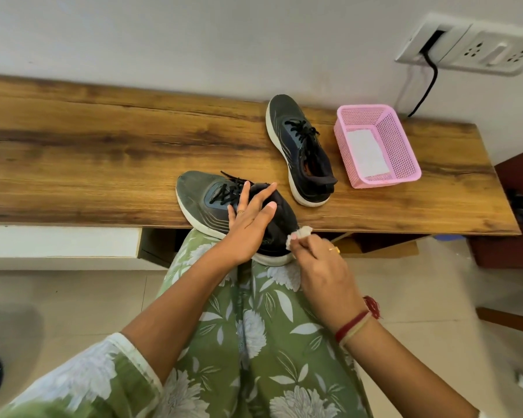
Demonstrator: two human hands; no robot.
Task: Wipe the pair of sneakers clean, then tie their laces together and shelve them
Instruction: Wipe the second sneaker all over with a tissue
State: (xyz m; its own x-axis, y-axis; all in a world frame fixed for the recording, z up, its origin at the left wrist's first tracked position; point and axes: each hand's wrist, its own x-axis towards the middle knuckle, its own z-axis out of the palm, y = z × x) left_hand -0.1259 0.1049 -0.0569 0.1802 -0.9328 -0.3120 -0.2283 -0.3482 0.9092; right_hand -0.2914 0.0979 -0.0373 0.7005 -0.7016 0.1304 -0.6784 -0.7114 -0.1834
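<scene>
One tissue (366, 152) in basket (402, 147); left hand (249, 220) flat on sneaker (198, 196), right hand (323, 268) pinches wipe (300, 233).

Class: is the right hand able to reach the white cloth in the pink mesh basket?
Probably yes: the pink mesh basket is open-topped, bare wooden desk lies between, though the right hand pinches a white wad.
</scene>
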